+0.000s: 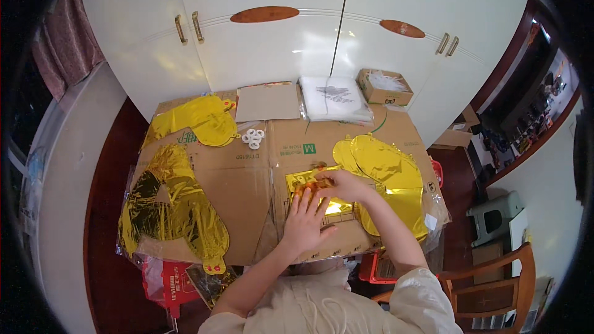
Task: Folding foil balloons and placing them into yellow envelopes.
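A folded gold foil balloon point(337, 209) lies flat near the front middle of the cardboard-covered table. My left hand point(303, 226) rests on its left part, fingers stretched out and slightly spread. Just right of it, my right hand point(344, 187) bends its fingers down onto the foil and appears to pinch it; the fingertips are partly hidden. Orange reflections show in the foil between the hands. Flat gold foil balloons point(387, 167) lie stacked beside my right forearm. Another, crinkled foil balloon point(185, 201) spreads over the left front, partly past the edge.
At the back left are more gold foil balloons point(213, 125), near several white tape rolls point(253, 138). A grey-brown board point(267, 102), stacked clear plastic bags point(335, 99) and a small open carton point(385, 89) line the cabinet side. A wooden chair point(495, 291) stands at the right.
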Motion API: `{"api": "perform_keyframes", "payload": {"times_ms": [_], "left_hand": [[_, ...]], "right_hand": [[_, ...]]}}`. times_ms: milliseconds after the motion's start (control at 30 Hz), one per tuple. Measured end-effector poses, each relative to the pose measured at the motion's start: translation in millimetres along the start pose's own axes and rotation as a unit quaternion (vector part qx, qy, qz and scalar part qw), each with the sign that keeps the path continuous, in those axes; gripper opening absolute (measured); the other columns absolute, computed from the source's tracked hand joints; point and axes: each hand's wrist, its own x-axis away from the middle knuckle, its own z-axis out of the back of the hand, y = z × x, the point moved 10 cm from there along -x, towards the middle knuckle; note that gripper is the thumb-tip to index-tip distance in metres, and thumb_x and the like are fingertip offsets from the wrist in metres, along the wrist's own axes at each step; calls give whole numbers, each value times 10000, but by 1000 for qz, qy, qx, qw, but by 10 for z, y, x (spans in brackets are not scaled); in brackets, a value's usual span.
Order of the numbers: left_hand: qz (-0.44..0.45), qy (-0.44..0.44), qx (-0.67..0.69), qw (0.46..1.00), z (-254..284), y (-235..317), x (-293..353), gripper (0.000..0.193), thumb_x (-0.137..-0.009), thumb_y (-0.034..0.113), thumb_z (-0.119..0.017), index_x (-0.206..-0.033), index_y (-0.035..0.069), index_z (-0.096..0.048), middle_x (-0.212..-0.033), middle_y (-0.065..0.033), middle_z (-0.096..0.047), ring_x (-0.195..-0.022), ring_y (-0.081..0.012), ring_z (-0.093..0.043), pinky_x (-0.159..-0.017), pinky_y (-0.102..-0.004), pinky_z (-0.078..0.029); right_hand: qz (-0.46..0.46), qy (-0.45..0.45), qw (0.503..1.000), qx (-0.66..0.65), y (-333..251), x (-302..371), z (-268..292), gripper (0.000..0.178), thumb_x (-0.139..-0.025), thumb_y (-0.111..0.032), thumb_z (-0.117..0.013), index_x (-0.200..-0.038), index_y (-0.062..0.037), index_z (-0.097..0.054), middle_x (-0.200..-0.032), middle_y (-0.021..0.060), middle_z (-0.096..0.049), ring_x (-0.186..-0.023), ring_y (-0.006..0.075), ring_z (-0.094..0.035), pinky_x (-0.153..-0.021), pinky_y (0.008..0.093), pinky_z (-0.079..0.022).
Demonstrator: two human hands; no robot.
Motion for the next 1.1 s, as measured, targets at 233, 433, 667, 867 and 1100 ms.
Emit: {"api": "perform_keyframes", "payload": {"times_ms": [233, 433, 667, 867, 1100], "left_hand": [[-2, 15, -7, 1000, 64, 36, -14, 775, -852, 595, -594, -1455, 129, -456, -1526, -164, -361, -1426, -400, -281, -1176, -563, -163], [-7, 19, -17, 1000, 35, 33, 9, 759, -867, 607, -571, -1463, 153, -450, -1528, -179, -353, -1427, -415, -273, -1170, -574, -169], [-12, 7, -16, 1000, -24, 13, 27, 715, -881, 617, -555, -1408, 136, -517, -1458, -204, -407, -1415, -468, -270, -1150, -625, -175], [-21, 23, -16, 999, -2, 47, 14, 687, -863, 603, -586, -1352, 120, -573, -1500, -199, -370, -1418, -476, -255, -1140, -639, -176], [-12, 19, -18, 1000, 13, 29, 27, 706, -866, 600, -584, -1406, 150, -523, -1530, -234, -319, -1428, -477, -234, -1139, -638, -184]], "right_hand": [[-56, -33, 971, -228, 132, -91, -107, 496, -915, -355, -676, -1251, 6, -625, -1090, 118, -700, -989, 185, -633, -881, 303, -500], [-109, -80, 965, -227, 281, -125, -190, 551, -902, -422, -677, -1227, 22, -636, -1151, 144, -681, -1026, 196, -624, -893, 315, -492], [-98, -198, 975, -3, 63, 38, -174, 683, -810, -569, -700, -1154, 22, -685, -1262, 240, -619, -1127, 339, -602, -958, 378, -470], [118, 18, 973, 198, -116, 67, 15, 507, -776, -489, -739, -1055, -66, -746, -1289, 202, -606, -1273, 423, -462, -1040, 454, -401], [14, -102, 981, 165, -61, 30, -120, 318, -865, -329, -688, -1010, -46, -691, -1074, 163, -676, -988, 341, -637, -842, 438, -502]]}}
